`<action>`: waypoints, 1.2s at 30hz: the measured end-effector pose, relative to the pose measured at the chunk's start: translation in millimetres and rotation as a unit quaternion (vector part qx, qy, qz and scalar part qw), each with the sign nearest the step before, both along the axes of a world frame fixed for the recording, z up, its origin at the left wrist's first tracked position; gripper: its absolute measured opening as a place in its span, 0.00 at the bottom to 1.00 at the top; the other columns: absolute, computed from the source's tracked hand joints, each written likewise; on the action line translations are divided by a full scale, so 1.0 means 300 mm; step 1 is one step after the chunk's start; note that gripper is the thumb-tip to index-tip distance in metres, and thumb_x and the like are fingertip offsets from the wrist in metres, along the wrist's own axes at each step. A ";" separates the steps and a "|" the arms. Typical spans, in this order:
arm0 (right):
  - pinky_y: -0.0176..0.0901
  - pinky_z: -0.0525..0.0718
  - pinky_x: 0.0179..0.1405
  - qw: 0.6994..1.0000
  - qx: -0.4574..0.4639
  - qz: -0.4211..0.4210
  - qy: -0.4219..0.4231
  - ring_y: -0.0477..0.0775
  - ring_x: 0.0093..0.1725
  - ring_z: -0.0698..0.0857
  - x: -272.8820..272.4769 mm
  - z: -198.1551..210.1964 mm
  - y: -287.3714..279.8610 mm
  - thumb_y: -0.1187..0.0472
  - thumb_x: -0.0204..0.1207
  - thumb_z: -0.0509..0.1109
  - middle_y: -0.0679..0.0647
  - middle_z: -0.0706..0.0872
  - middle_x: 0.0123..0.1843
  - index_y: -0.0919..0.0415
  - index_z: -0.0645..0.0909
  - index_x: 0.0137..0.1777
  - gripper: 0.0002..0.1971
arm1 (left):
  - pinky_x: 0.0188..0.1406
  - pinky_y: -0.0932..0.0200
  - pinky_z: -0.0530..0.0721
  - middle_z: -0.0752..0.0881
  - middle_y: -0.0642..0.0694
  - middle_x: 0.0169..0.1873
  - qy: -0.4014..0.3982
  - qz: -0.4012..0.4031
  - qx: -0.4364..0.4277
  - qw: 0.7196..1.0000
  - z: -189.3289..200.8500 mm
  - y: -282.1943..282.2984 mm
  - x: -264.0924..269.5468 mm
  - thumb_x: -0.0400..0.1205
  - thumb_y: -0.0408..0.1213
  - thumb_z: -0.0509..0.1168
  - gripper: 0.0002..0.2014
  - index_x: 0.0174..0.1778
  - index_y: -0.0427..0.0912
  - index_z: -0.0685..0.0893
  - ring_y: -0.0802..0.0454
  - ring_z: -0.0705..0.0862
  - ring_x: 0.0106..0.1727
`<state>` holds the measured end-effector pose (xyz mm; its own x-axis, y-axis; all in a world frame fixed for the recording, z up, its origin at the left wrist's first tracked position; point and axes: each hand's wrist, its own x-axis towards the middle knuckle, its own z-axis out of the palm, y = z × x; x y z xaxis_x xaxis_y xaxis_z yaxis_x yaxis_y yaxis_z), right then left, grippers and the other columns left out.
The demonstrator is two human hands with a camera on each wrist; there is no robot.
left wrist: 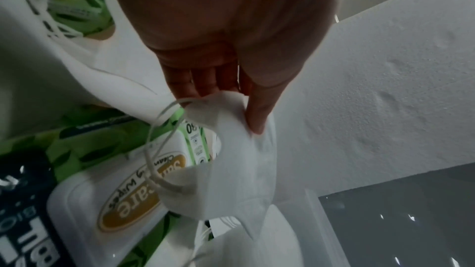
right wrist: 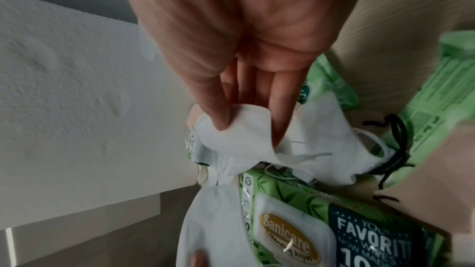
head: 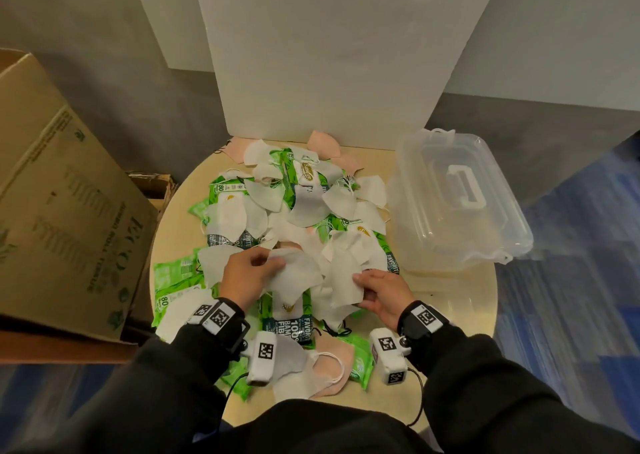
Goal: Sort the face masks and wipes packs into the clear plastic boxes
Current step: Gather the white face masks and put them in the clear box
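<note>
In the head view, a round counter (head: 460, 301) carries a heap of white face masks and green wipes packs (head: 287, 318), with a clear plastic box (head: 453, 197), lid on, at the right edge and a cardboard carton (head: 62, 204) off to the left. The left hand (head: 247, 273) makes a grip on a white mask (head: 298, 273), which spreads from its fingertips toward the centre of the heap. The right hand (head: 382, 292) pinches another white mask (head: 343, 280), which lies up and to the left of its fingers. In the left wrist view, the thumb and fingers (left wrist: 257, 113) press together on the upper edge of the mask (left wrist: 241, 170), and its body hangs below the grip over a wipes pack (left wrist: 107, 200). In the right wrist view, the thumb (right wrist: 218, 113) and fingers pinch a folded corner of the mask (right wrist: 246, 135), which trails below and right of the grip, above a wipes pack (right wrist: 334, 230).
</note>
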<state>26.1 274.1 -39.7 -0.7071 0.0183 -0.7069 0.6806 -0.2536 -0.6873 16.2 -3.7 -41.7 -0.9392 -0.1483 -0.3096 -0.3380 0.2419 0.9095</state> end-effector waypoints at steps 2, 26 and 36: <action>0.55 0.94 0.41 1.000 0.009 0.000 -0.009 0.60 0.40 0.92 0.004 -0.002 -0.002 0.72 0.79 0.74 0.65 0.92 0.44 0.68 0.84 0.51 0.04 | 0.40 0.51 0.78 0.83 0.57 0.25 0.000 0.026 0.007 1.000 0.008 0.015 0.019 0.75 0.45 0.80 0.10 0.29 0.55 0.88 0.51 0.80 0.34; 0.55 0.93 0.40 0.981 -0.170 0.097 -0.002 0.59 0.46 0.93 0.037 0.061 0.134 0.74 0.83 0.66 0.64 0.93 0.52 0.68 0.85 0.62 0.11 | 0.53 0.58 0.83 0.92 0.60 0.47 0.134 -0.161 -0.202 0.957 0.187 0.428 0.159 0.83 0.56 0.70 0.13 0.48 0.52 0.95 0.63 0.87 0.51; 0.64 0.88 0.63 0.972 -0.176 0.152 0.035 0.67 0.59 0.90 0.053 0.062 0.137 0.76 0.70 0.79 0.69 0.91 0.60 0.70 0.85 0.66 0.22 | 0.54 0.51 0.88 0.94 0.44 0.49 -0.042 -0.039 0.083 0.995 0.186 0.439 0.184 0.79 0.31 0.78 0.09 0.54 0.35 0.93 0.49 0.92 0.50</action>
